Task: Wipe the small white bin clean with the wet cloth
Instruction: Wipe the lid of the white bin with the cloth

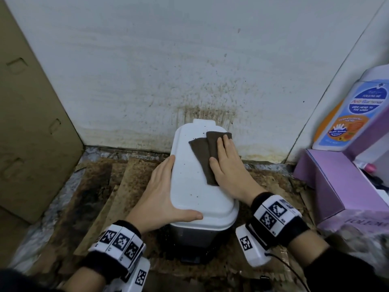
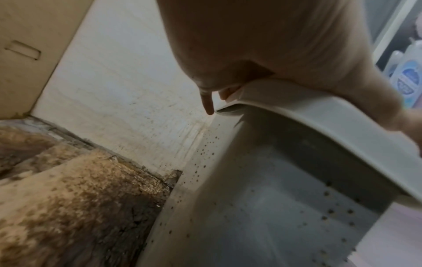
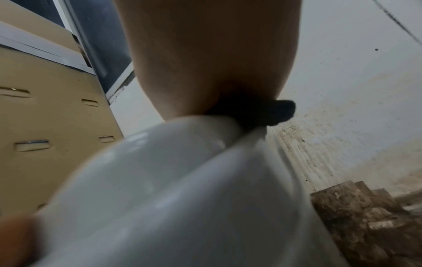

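The small white bin (image 1: pixel 195 186) stands on the floor against the wall, its white lid speckled with dark spots. A dark brown cloth (image 1: pixel 202 152) lies on the far right part of the lid. My right hand (image 1: pixel 226 165) presses flat on the cloth with straight fingers. My left hand (image 1: pixel 162 192) rests along the lid's left edge, thumb across the near rim. In the left wrist view the bin's grey speckled side (image 2: pixel 262 198) shows under the lid rim (image 2: pixel 319 115). In the right wrist view the cloth (image 3: pixel 274 112) peeks out beyond my palm (image 3: pixel 205 54).
A tall cardboard box (image 1: pixel 27 123) stands at the left. A purple box (image 1: pixel 336 186) and a wash bottle (image 1: pixel 353 114) sit at the right. The wall (image 1: pixel 189 81) behind the bin is stained; the floor is covered with dirty cardboard sheets (image 1: pixel 105 186).
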A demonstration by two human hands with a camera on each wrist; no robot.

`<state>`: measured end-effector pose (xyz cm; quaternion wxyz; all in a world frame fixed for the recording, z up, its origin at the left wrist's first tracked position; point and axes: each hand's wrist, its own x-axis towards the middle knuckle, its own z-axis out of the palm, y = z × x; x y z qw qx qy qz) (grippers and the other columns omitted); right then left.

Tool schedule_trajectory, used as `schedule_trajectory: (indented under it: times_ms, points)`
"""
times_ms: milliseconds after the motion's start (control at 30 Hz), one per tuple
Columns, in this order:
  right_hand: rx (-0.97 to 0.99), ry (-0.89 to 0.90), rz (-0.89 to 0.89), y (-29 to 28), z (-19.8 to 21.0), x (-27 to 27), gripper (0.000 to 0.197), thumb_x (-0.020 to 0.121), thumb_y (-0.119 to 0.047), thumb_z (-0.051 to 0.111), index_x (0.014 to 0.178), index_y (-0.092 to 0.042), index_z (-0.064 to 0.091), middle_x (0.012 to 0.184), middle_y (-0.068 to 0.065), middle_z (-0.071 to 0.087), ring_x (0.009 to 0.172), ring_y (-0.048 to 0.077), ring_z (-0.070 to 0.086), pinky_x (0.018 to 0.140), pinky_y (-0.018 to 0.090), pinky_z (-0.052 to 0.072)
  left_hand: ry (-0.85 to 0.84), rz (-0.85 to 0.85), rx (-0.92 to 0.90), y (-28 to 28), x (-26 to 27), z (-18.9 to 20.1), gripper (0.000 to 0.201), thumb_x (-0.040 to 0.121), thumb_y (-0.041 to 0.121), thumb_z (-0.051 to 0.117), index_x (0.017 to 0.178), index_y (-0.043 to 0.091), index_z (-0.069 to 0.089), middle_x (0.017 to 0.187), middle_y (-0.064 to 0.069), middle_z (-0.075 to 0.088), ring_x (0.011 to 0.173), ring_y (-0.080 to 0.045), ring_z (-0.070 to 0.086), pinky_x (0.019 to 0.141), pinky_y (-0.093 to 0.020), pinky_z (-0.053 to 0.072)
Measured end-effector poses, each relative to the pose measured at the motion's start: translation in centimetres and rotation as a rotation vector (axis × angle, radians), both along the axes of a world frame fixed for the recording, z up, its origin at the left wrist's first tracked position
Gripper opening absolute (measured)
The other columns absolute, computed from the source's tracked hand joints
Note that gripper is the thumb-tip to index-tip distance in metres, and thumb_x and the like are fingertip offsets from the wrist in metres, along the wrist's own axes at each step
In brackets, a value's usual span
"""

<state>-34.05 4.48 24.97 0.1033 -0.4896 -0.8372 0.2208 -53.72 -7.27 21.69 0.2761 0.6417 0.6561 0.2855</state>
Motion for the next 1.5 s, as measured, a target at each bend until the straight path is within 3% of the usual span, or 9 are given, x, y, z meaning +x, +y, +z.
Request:
schedule_trajectory:
  times_ms: [200,367,600,800,1000,1133,1233,1367,1500]
  points:
    - [0.055,0.076,-0.072,-7.4,-0.7,1.2,0.067,0.110,-0.041,0.021,0.163,-0.015,-0.011,0.171,-0.001,-0.022,0.158,0.012,-0.019,0.129,0.031,-0.002,0.015,0.018,0.038,-0.2,0.2,-0.1,0.151,0.050,0.082,0.078,0.160,0.030,-0.009,0.164,0.025,-0.008,0.154,-0.003,-0.005,0.126,-0.040,0.013]
    - [0.062,0.034,-0.124,-12.0,-1.1,1.3,0.070,0.102,-0.058,0.000,0.159,-0.025,-0.025,0.162,-0.017,-0.035,0.154,0.005,-0.028,0.124,0.022,-0.009,-0.041,0.024,0.068,-0.1,0.4,-0.7,0.147,0.053,0.072,0.085,0.160,0.035,-0.008,0.164,0.026,-0.004,0.154,-0.003,-0.003,0.125,-0.040,0.016]
    - [-0.069,0.067,-0.044,-4.2,0.3,1.3,0.072,0.111,-0.043,0.027,0.164,-0.017,-0.014,0.172,0.003,-0.022,0.160,0.018,-0.013,0.124,0.028,-0.002,-0.033,0.004,0.052,-0.1,0.3,-0.4,0.149,0.051,0.075,0.082,0.160,0.032,-0.009,0.162,0.029,-0.006,0.152,-0.001,-0.007,0.123,-0.035,0.012]
    - [-0.190,-0.008,0.028,5.2,1.0,0.3,0.076,0.109,-0.049,0.029,0.162,-0.020,-0.018,0.171,0.007,-0.022,0.161,0.026,-0.007,0.127,0.039,0.004,-0.067,-0.002,0.020,-0.2,0.1,-0.1,0.149,0.051,0.079,0.081,0.159,0.036,-0.012,0.161,0.031,-0.010,0.152,0.001,-0.010,0.125,-0.043,0.014]
    - [-0.105,-0.090,0.015,8.3,1.3,-1.2,0.067,0.110,-0.046,0.028,0.165,-0.030,-0.007,0.172,0.016,-0.004,0.158,0.038,0.006,0.126,0.051,0.013,-0.069,0.004,0.016,0.0,0.0,0.1,0.147,0.051,0.080,0.081,0.159,0.039,-0.010,0.161,0.032,-0.008,0.153,-0.001,-0.007,0.125,-0.047,0.017]
    - [-0.026,-0.065,0.045,7.6,0.7,-1.0,0.066,0.111,-0.041,0.027,0.166,-0.022,-0.003,0.171,0.010,-0.023,0.160,0.029,-0.014,0.129,0.049,0.004,-0.063,-0.003,0.041,-0.1,0.1,0.0,0.145,0.053,0.078,0.082,0.160,0.038,-0.008,0.163,0.029,-0.004,0.153,-0.002,-0.004,0.124,-0.044,0.017]
    - [-0.041,-0.003,0.072,5.3,0.6,-0.1,0.064,0.112,-0.038,0.026,0.166,-0.018,-0.003,0.171,0.005,-0.022,0.159,0.023,-0.019,0.129,0.041,-0.005,-0.039,-0.006,0.060,-0.2,0.2,0.0,0.144,0.055,0.077,0.082,0.160,0.039,-0.008,0.164,0.027,-0.002,0.154,-0.003,-0.002,0.124,-0.043,0.017]
    - [-0.008,0.043,0.075,-0.8,0.3,1.3,0.062,0.113,-0.036,0.025,0.165,-0.020,-0.005,0.172,-0.001,-0.021,0.158,0.016,-0.020,0.125,0.029,-0.009,-0.039,0.003,0.060,-0.2,0.1,-0.3,0.147,0.052,0.081,0.080,0.160,0.037,-0.009,0.164,0.028,-0.004,0.154,-0.001,-0.004,0.125,-0.043,0.016]
    - [0.034,0.067,0.060,-7.1,-0.6,2.7,0.062,0.112,-0.040,0.021,0.163,-0.031,-0.013,0.166,-0.015,-0.034,0.151,0.002,-0.033,0.127,0.026,-0.008,-0.052,0.005,0.071,-0.2,0.3,-0.6,0.148,0.050,0.082,0.079,0.160,0.038,-0.010,0.164,0.029,-0.006,0.153,0.002,-0.006,0.124,-0.040,0.014]
